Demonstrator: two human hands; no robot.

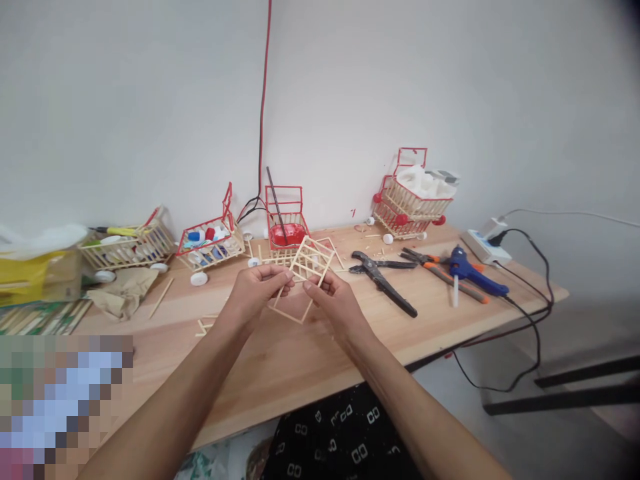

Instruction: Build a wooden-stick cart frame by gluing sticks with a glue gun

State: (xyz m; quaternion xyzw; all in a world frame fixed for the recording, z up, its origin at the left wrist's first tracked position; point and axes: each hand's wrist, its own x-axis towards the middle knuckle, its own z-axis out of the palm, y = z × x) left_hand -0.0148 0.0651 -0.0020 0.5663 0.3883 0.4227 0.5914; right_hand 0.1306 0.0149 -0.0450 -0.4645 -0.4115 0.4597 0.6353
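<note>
A small frame of thin wooden sticks (pixel 301 321) is held tilted above the table, with several crossbars across its upper half. My left hand (pixel 263 287) pinches its left side between thumb and fingers. On the opposite side my right hand (pixel 333 297) grips it the same way. Behind the frame stands a miniature stick shopping cart with a red-painted handle (pixel 284 188). A red tub (pixel 289 235) sits in that cart, and a dark thin rod (pixel 276 203) leans in it. More pale sticks lie behind my hands, partly hidden.
Miniature carts (pixel 213 243) stand left, another filled cart (pixel 413 203) back right. Black-handled pliers (pixel 384 281), orange-grey pliers (pixel 453 280) and a blue glue gun (pixel 475 273) lie right. Cables run from a power strip (pixel 486 247). Brown paper (pixel 125 292) and loose sticks (pixel 60 317) lie left.
</note>
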